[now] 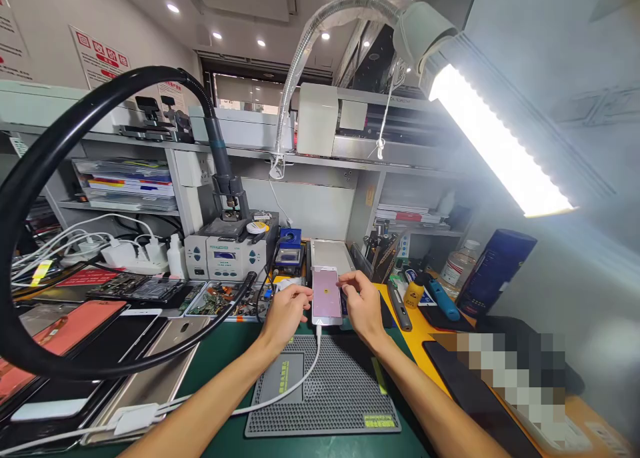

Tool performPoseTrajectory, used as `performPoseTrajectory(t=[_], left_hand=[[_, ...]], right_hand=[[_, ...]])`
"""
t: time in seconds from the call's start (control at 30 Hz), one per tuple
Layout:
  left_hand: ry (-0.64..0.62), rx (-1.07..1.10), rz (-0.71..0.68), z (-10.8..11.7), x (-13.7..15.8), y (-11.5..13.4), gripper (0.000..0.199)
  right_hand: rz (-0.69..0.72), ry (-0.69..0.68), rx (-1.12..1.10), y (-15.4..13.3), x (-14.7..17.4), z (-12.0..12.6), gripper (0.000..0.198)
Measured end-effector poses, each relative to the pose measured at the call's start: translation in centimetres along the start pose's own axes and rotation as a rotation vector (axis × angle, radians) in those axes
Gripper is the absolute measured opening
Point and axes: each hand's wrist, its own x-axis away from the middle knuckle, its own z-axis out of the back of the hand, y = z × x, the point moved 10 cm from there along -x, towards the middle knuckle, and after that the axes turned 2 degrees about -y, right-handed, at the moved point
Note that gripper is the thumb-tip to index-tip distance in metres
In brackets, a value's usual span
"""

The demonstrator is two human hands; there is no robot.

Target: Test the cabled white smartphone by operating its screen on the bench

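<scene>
A white smartphone (327, 297) stands tilted up in the middle, its pinkish screen lit with a small yellow mark at the centre. A white charging cable (316, 358) is plugged into its lower edge. My left hand (287, 315) has its fingers curled together, fingertips at the phone's left edge. On the other side, my right hand (361, 305) is bent round with its fingertips on the right edge. Between them the two hands grip the phone by its sides. Below lies a grey ribbed repair mat (345, 385) on a green work surface.
At left, a thick black hose (15, 245) loops up from the grey soldering station (225, 251). A parts tray (215, 301) and several phones lie nearby. Overhead hangs a lit lamp (500, 138). On the right stand a yellow bottle (413, 293) and a clear bottle (459, 263).
</scene>
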Motion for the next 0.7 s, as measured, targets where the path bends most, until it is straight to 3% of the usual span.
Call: performPoseTrajectory(t=[0.37, 0.7], left_hand=[[0.026, 0.012, -0.006, -0.1, 0.1, 0.6, 0.028], [0.020, 0.004, 0.007, -0.1, 0.2, 0.2, 0.024]], right_hand=[[0.229, -0.276, 0.173, -2.7, 1.5, -3.0, 0.027], [0.239, -0.191, 0.250, -2.3, 1.1, -2.3, 0.024]])
